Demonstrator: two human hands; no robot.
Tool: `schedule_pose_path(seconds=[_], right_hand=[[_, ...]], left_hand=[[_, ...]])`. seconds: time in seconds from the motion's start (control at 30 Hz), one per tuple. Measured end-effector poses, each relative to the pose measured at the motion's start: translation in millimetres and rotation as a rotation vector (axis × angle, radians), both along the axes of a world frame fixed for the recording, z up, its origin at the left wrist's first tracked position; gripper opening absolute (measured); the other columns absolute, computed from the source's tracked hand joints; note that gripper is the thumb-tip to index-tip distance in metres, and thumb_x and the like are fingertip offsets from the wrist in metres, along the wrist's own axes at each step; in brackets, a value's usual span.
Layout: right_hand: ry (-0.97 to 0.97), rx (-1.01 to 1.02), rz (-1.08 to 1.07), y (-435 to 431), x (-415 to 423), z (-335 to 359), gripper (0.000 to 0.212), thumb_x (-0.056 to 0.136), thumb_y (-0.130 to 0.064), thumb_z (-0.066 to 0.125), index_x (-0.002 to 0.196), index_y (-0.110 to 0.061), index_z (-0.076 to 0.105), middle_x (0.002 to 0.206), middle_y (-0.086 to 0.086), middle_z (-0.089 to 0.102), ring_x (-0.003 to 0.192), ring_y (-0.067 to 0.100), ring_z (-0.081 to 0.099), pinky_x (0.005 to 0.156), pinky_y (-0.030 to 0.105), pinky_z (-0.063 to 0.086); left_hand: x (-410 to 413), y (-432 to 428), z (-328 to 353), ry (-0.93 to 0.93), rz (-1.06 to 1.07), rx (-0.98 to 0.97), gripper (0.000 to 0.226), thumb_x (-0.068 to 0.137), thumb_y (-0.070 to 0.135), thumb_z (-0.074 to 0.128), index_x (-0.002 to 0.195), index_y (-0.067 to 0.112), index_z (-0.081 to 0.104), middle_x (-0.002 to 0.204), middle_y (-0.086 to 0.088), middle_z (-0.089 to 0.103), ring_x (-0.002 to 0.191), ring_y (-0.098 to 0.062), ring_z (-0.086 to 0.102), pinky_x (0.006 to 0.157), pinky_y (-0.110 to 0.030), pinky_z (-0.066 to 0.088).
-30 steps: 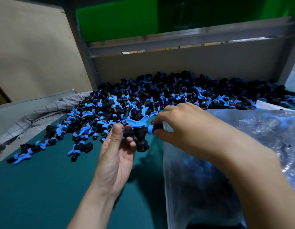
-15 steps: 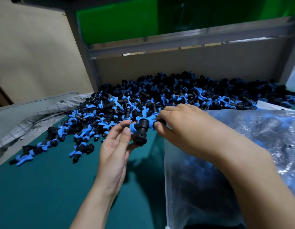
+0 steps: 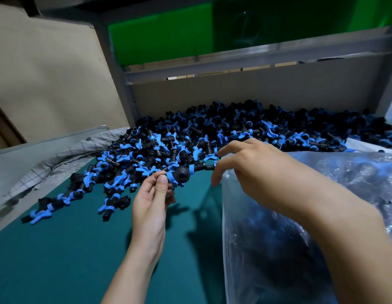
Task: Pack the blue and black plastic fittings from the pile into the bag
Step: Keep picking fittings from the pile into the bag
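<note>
One blue and black fitting (image 3: 182,175) is pinched at its left end between the thumb and fingers of the left hand (image 3: 151,205), above the green table (image 3: 59,260) at the near edge of the pile (image 3: 212,137). The right hand (image 3: 245,163) hovers with fingers loosely spread about the fitting's other end, gripping nothing. The clear bag (image 3: 278,238), with dark fittings inside, lies just right, under the right forearm.
</note>
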State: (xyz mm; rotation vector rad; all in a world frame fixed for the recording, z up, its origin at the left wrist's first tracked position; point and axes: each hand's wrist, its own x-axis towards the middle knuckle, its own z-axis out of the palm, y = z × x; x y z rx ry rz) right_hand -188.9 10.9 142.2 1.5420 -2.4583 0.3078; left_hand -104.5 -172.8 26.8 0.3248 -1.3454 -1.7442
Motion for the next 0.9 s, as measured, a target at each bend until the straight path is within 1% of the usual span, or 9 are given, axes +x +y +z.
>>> schedule_pose_path(seconds=[0.13,0.23,0.3,0.47,0.53,0.63,0.73,0.83,0.9], right_hand=[[-0.036,-0.002,-0.017,0.8,-0.8,0.8,0.041,0.094,-0.010,0.043,0.086,-0.048,0.056,0.129,-0.019,0.047,0.108,0.015,0.041,0.083,0.026,0.024],[-0.094,-0.003,-0.039,1.9,0.6,2.9,0.027,0.097,-0.023,0.044,0.082,-0.045,0.049,0.123,-0.020,0.049,0.105,0.014,0.040,0.082,0.025,0.023],[-0.126,-0.002,-0.048,4.0,0.8,4.7,0.021,0.097,-0.028,0.045,0.084,-0.044,0.049,0.121,-0.019,0.049,0.106,0.014,0.041,0.083,0.025,0.025],[-0.184,-0.026,-0.052,9.7,1.2,8.8,0.017,0.096,-0.030,0.048,0.090,-0.045,0.053,0.120,-0.019,0.049,0.111,0.015,0.042,0.089,0.031,0.035],[-0.202,-0.027,-0.040,12.1,0.2,10.0,0.017,0.096,-0.031,0.050,0.092,-0.046,0.055,0.121,-0.019,0.049,0.113,0.015,0.043,0.094,0.036,0.038],[-0.215,-0.043,-0.021,15.9,-1.5,12.1,0.014,0.096,-0.035,0.051,0.098,-0.047,0.059,0.120,-0.018,0.050,0.112,0.013,0.045,0.094,0.041,0.042],[-0.199,-0.075,-0.023,18.3,-0.9,13.7,0.013,0.095,-0.040,0.052,0.100,-0.048,0.061,0.117,-0.020,0.051,0.108,0.011,0.046,0.091,0.041,0.044],[-0.172,-0.097,-0.020,18.0,0.3,15.6,0.014,0.094,-0.042,0.051,0.101,-0.049,0.061,0.116,-0.019,0.052,0.107,0.012,0.049,0.089,0.040,0.045],[-0.158,-0.110,-0.017,17.5,0.6,16.8,0.015,0.094,-0.042,0.050,0.102,-0.048,0.062,0.116,-0.016,0.054,0.106,0.014,0.051,0.089,0.040,0.045]], left_hand=[[-2.3,-1.1,0.1,-0.007,-0.040,0.094,0.014,0.091,0.029,0.058,0.099,0.019,0.065,0.076,0.009,0.064,0.065,-0.003,0.054,0.058,-0.016,0.047],[-0.8,-4.1,0.0,0.040,-0.271,0.565,0.021,0.099,0.019,0.047,0.087,0.016,0.065,0.078,0.004,0.061,0.064,-0.008,0.053,0.061,-0.023,0.040],[0.3,-7.5,-1.8,0.087,-0.381,0.819,0.023,0.101,0.019,0.041,0.087,0.013,0.058,0.079,0.002,0.058,0.066,-0.011,0.052,0.065,-0.025,0.036],[-1.7,-12.2,-8.5,0.096,-0.353,0.939,0.025,0.104,0.020,0.036,0.086,0.013,0.053,0.076,0.002,0.055,0.066,-0.012,0.048,0.068,-0.025,0.034],[-2.7,-12.1,-8.6,0.069,-0.357,0.908,0.022,0.101,0.016,0.037,0.087,0.013,0.053,0.075,0.001,0.055,0.065,-0.012,0.047,0.067,-0.025,0.034],[-2.5,-8.7,-6.1,0.014,-0.342,0.725,0.021,0.088,0.007,0.043,0.092,0.013,0.062,0.077,0.000,0.058,0.065,-0.013,0.049,0.066,-0.026,0.036],[-0.8,-0.2,-1.1,-0.043,-0.333,0.493,0.022,0.084,0.016,0.056,0.101,0.018,0.070,0.085,0.000,0.068,0.067,-0.011,0.057,0.063,-0.026,0.043],[0.9,17.0,1.3,-0.089,-0.384,0.278,0.023,0.082,0.023,0.060,0.102,0.020,0.073,0.095,0.000,0.073,0.077,-0.008,0.066,0.061,-0.021,0.051],[0.0,33.0,1.3,-0.113,-0.412,0.160,0.020,0.083,0.023,0.065,0.101,0.022,0.074,0.098,0.000,0.072,0.086,-0.008,0.067,0.070,-0.021,0.051]])
